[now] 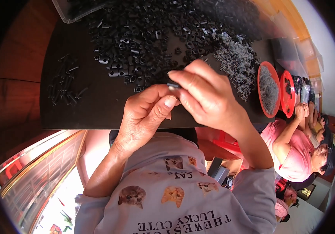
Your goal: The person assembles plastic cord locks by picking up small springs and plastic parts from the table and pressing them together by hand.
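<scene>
Over the table's near edge, my left hand (142, 119) and my right hand (212, 93) meet with fingertips closed around a small black plastic part (173, 85). The fingers cover most of it, so its full shape is hidden. Just beyond them spreads a large heap of black plastic clip-like pieces (136, 46), many with round holes. A pile of small metal springs (235, 58) lies past my right hand. Further off to the left are several thin black pins (64, 84), loosely scattered.
The dark table (97, 113) ends just in front of me. At the right, a red bowl (259, 87) holds more springs, beside a red dish (287, 111) with black pieces. A see-through bin (72, 19) stands far left. A person in pink (280, 144) sits to the right.
</scene>
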Motion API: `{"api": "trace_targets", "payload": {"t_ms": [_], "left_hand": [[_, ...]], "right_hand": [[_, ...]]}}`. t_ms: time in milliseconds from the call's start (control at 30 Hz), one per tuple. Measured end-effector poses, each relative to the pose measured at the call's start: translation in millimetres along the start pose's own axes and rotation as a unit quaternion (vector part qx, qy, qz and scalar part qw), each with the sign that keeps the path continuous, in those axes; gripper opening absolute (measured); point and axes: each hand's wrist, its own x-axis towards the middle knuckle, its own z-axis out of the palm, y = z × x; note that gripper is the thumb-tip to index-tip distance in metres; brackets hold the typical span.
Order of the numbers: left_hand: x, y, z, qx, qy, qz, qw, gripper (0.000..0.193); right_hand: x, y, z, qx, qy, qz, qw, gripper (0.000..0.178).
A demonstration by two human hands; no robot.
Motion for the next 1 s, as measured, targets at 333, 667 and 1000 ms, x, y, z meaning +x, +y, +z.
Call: {"api": "trace_targets", "payload": {"t_ms": [333,667,1000], "left_hand": [[-5,-4,0,0.02,0.016,0.008,1.0,0.028],[-7,-2,4,0.046,0.022,0.004,0.999,0.021],[-6,-2,4,0.053,0.013,0.004,0.998,0.021]], "right_hand": [[-24,-12,-3,0.035,-0.047,0.022,0.998,0.044],[-51,50,-48,-0.056,0.049,0.205,0.976,0.02],[-60,74,-60,-0.121,-0.051,0.251,0.959,0.01]]}}
